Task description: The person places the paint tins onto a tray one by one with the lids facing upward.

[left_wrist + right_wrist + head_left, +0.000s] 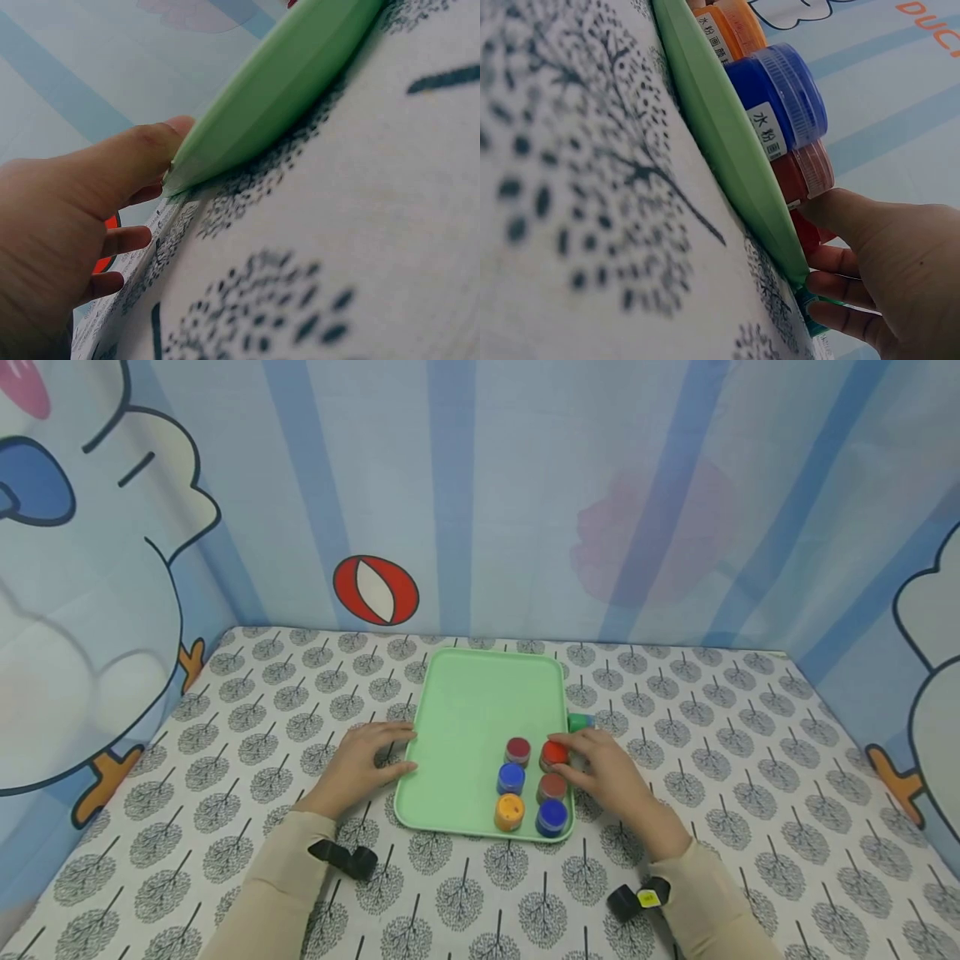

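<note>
A light green tray (472, 710) lies on the table with small paint jars in two columns near its right side. My right hand (603, 768) pinches the bright red jar (554, 753) at the tray's right rim, thumb on the near side. Below that jar stand a brownish-red jar (552, 787) and a dark blue jar (780, 97). The inner column holds a dark red jar (517, 750), a blue jar (512, 778) and an orange jar (509, 812). At the tray's left rim, my left hand (363, 768) rests with fingertips on the edge, fingers loosely bent.
Just outside the tray's right rim, beyond my right hand, a green jar (580, 722) lies on the tablecloth. The tree-patterned cloth (457, 902) covers the table. A striped cartoon curtain (510, 510) hangs behind its far edge.
</note>
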The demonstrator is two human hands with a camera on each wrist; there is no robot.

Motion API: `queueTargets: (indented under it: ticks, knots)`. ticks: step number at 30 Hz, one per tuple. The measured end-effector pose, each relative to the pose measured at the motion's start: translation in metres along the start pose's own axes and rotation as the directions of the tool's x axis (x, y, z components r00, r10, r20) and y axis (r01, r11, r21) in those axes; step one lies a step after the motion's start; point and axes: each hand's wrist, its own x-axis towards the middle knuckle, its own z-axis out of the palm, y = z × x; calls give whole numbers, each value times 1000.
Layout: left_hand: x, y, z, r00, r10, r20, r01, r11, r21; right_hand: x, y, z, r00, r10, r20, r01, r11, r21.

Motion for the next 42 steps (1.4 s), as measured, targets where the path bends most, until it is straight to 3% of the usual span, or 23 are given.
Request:
queueTargets:
  ticks: [9, 16, 26, 42]
  knots:
    - [-1, -2, -2, 1000, 1, 2, -1, 1000, -2, 3, 2, 1, 1000, 25, 3, -25, 999, 39]
    - [2, -1, 1, 1000, 6, 0, -6, 1000, -2, 3, 6, -12, 999, 54, 5, -55, 995, 80]
    - [6, 2, 4, 1000, -1, 5, 1, 1000, 9, 0, 21, -28, 993, 88, -81, -87, 996, 17]
    - [0, -1, 1, 1000, -5, 1, 5, 1000, 9, 12, 40, -32, 982, 164, -90, -165, 986, -12]
